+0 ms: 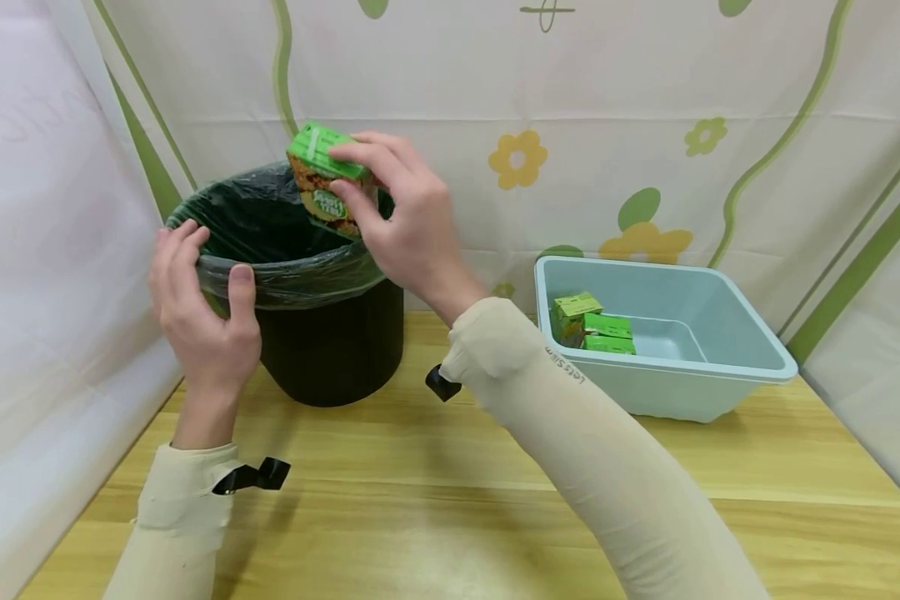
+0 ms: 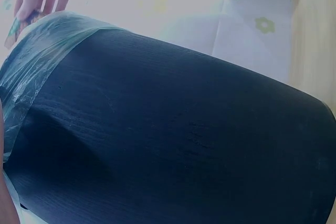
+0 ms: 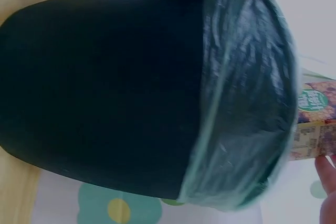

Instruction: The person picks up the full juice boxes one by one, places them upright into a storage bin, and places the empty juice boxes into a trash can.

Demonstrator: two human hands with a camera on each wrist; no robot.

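Observation:
My right hand [image 1: 412, 212] grips a small green and brown carton [image 1: 322, 204], fingers on its green top and thumb on its printed side. The carton is tilted over the right part of the opening of a black trash bin [image 1: 330, 342]. A thin dark green bin liner [image 1: 307, 283] is folded over the bin's rim. My left hand [image 1: 206, 321] holds the rim at its left front, fingertips hooked over the edge. In the right wrist view, the carton [image 3: 317, 100] shows a side with small print, partly hidden behind the liner.
A pale blue plastic basin [image 1: 667, 392] stands on the wooden table [image 1: 390, 517] to the right. Several green-topped cartons [image 1: 607, 325] lie in its left end. A white curtain [image 1: 435, 75] with flower prints hangs behind and along the sides.

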